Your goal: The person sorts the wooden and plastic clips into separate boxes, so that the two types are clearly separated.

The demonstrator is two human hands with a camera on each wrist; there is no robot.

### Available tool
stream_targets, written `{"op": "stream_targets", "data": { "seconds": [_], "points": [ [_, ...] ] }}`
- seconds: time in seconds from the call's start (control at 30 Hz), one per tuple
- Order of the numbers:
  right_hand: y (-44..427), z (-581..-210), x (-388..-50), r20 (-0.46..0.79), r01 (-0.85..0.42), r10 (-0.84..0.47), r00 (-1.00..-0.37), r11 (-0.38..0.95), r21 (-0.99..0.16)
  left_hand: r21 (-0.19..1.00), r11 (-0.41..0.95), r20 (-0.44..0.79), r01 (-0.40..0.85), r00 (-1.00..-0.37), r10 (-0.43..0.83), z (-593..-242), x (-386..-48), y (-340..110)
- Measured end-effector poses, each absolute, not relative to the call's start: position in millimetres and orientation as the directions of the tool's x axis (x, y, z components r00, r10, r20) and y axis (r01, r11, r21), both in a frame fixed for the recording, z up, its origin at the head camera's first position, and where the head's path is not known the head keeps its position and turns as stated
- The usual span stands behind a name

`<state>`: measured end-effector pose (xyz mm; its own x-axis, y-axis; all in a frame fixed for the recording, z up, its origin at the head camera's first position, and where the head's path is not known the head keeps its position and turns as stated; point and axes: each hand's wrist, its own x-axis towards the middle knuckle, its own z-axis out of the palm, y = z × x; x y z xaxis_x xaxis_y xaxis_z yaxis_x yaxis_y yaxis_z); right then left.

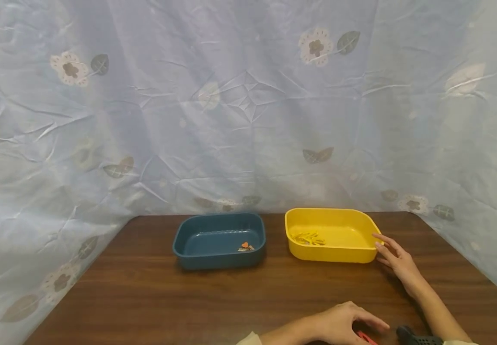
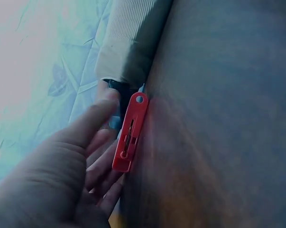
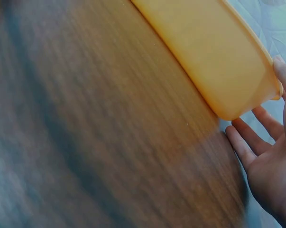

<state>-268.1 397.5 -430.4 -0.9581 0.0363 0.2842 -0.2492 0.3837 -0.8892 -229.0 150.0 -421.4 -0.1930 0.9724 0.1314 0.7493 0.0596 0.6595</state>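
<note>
In the head view my left hand (image 1: 339, 322) is low at the front of the table, fingers loosely bent beside a red clothespin (image 1: 365, 338). The left wrist view shows the clothespin (image 2: 131, 133) with its metal spring, on the table surface. My left thumb and fingers (image 2: 102, 173) lie around it without a visible pinch; whether they touch it I cannot tell. On the right, my right hand (image 1: 398, 263) touches the right end of a yellow bin (image 1: 334, 254), thumb by the rim and fingers extended. Several small yellow clips (image 1: 309, 238) lie inside, at the left.
A dark blue bin (image 1: 220, 261) stands left of the yellow one, holding a few small orange and white pieces (image 1: 246, 247). A black perforated object (image 1: 418, 337) is at the front right, by the right forearm. A flowered cloth (image 1: 248, 143) hangs behind the wooden table (image 1: 153, 292).
</note>
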Motion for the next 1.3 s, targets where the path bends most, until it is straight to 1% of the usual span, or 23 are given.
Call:
{"op": "stream_targets", "data": {
  "seconds": [0.07, 0.13, 0.3, 0.37, 0.43, 0.6, 0.8, 0.97, 1.13, 1.27, 1.3],
  "points": [
    [399.3, -429.0, -267.4, 0.287, -0.252, 0.037, -0.957, 0.385, -0.888, 0.604, 0.019, 0.152, 0.797, -0.138, 0.979, -420.4, -229.7, 151.1],
    [401.0, -427.9, -267.2, 0.287, -0.251, 0.037, -0.957, 0.384, -0.888, 0.610, -0.024, 0.166, 0.792, -0.099, 0.981, -420.0, -229.8, 152.1],
    [402.3, -426.0, -266.5, 0.283, -0.248, 0.035, -0.958, 0.391, -0.886, 0.675, -0.050, 0.145, 0.736, -0.065, 0.987, -419.3, -228.7, 151.9],
    [401.8, -425.7, -266.1, 0.282, -0.246, 0.036, -0.959, 0.391, -0.887, 0.658, -0.059, 0.148, 0.751, -0.052, 0.988, -419.1, -228.5, 151.4],
    [401.2, -425.7, -265.9, 0.283, -0.246, 0.039, -0.958, 0.390, -0.887, 0.608, -0.059, 0.158, 0.792, -0.047, 0.986, -419.1, -228.4, 151.1],
    [400.2, -428.4, -265.3, 0.276, -0.240, 0.041, -0.960, 0.383, -0.892, 0.550, -0.029, 0.149, 0.835, -0.063, 0.987, -420.2, -227.3, 150.5],
    [399.3, -431.6, -267.3, 0.294, -0.259, 0.044, -0.955, 0.360, -0.896, 0.554, 0.012, 0.134, 0.833, -0.104, 0.985, -421.8, -226.3, 150.5],
    [401.1, -433.0, -265.6, 0.294, -0.254, 0.054, -0.954, 0.372, -0.893, 0.570, 0.030, 0.115, 0.821, -0.116, 0.987, -422.6, -225.1, 151.4],
    [400.8, -433.1, -264.4, 0.285, -0.250, 0.043, -0.957, 0.373, -0.894, 0.577, 0.073, 0.088, 0.813, -0.150, 0.985, -421.3, -224.9, 150.8],
    [398.8, -430.9, -266.0, 0.280, -0.245, 0.038, -0.959, 0.385, -0.890, 0.549, 0.063, 0.100, 0.833, -0.140, 0.985, -418.8, -226.7, 147.7],
    [398.2, -430.0, -266.9, 0.279, -0.244, 0.038, -0.959, 0.387, -0.889, 0.539, 0.071, 0.101, 0.840, -0.148, 0.984, -417.8, -227.4, 146.4]
  ]
}}
